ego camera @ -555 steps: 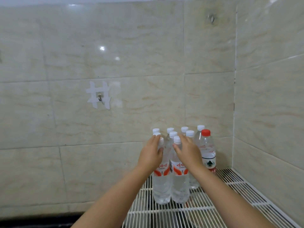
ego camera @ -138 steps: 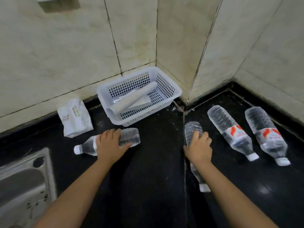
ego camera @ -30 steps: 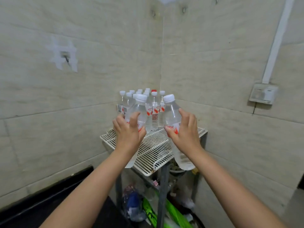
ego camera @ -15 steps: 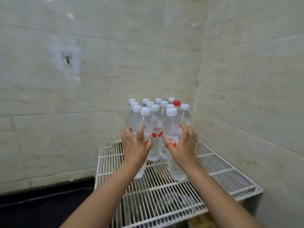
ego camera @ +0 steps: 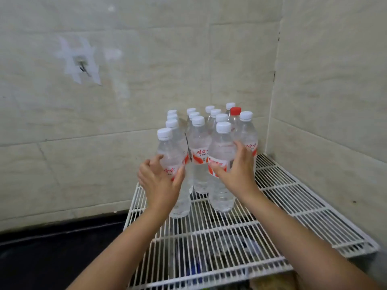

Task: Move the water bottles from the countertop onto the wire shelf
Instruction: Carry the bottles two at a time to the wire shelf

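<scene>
- Two bottles now stand on the wire shelf, at the near edge of the bottle group; half a second ago both hung above it.
- Left hand loosens around the left bottle; right hand is wrapped on the right bottle.
- Judgement: this pair is delivered, release comes next.
</scene>
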Demonstrator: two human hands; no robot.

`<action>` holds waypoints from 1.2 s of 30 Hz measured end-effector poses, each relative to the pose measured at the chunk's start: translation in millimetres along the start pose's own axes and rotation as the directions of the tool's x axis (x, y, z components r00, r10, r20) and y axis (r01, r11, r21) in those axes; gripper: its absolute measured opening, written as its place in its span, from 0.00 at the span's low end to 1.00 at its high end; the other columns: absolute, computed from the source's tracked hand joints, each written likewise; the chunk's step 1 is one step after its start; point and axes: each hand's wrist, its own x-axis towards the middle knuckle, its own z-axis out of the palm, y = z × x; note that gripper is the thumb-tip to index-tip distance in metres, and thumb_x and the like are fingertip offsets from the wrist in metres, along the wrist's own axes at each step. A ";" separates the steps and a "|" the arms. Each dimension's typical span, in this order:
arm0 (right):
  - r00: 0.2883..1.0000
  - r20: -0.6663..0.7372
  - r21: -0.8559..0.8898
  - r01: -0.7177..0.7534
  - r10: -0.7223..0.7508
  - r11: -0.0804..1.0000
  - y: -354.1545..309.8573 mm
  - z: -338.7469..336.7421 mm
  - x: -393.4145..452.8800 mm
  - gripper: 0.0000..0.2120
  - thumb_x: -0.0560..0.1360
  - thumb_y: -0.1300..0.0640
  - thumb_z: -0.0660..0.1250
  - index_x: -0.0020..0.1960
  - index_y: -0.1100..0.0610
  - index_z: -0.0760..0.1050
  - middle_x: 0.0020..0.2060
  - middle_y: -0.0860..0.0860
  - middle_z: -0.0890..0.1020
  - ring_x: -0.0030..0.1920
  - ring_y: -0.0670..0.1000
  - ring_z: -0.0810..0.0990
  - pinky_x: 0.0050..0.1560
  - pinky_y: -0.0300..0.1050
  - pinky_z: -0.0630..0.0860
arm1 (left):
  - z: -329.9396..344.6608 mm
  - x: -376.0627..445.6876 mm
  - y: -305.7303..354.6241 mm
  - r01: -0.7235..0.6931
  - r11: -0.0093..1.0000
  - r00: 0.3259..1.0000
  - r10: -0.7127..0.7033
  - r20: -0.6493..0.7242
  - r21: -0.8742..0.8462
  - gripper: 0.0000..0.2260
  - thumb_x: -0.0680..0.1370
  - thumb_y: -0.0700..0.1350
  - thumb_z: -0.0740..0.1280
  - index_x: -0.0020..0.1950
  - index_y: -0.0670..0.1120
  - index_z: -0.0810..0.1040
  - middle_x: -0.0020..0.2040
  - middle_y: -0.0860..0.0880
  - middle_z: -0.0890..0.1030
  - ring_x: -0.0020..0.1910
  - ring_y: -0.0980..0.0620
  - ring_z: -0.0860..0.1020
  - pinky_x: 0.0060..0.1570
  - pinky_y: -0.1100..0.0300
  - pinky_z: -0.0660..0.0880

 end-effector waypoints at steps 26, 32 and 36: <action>0.933 0.359 -0.676 0.251 0.013 0.692 -71.3 -46.3 58.8 0.20 0.73 0.42 0.63 0.51 0.60 0.72 0.42 0.54 0.76 0.43 0.54 0.75 0.30 0.41 0.65 | -52.0 74.2 30.9 -0.245 0.969 0.902 0.221 0.371 0.017 0.20 0.77 0.43 0.64 0.69 0.42 0.69 0.63 0.42 0.77 0.60 0.44 0.76 0.59 0.54 0.72; 0.922 0.384 -0.484 0.252 -0.055 0.838 -64.8 -53.4 62.9 0.14 0.73 0.51 0.67 0.49 0.63 0.76 0.38 0.52 0.73 0.42 0.52 0.72 0.34 0.43 0.63 | -46.8 68.7 28.0 -0.161 0.984 0.953 0.176 0.249 -0.077 0.19 0.74 0.43 0.69 0.65 0.42 0.74 0.59 0.42 0.80 0.54 0.44 0.78 0.54 0.54 0.73; 0.930 0.357 -0.438 0.253 -0.091 0.862 -67.4 -43.1 58.7 0.13 0.73 0.52 0.66 0.46 0.64 0.75 0.33 0.49 0.71 0.42 0.53 0.72 0.33 0.43 0.63 | -41.7 66.1 33.5 -0.136 0.985 0.956 0.159 0.247 -0.107 0.18 0.75 0.43 0.68 0.65 0.43 0.74 0.57 0.42 0.81 0.54 0.43 0.78 0.53 0.54 0.73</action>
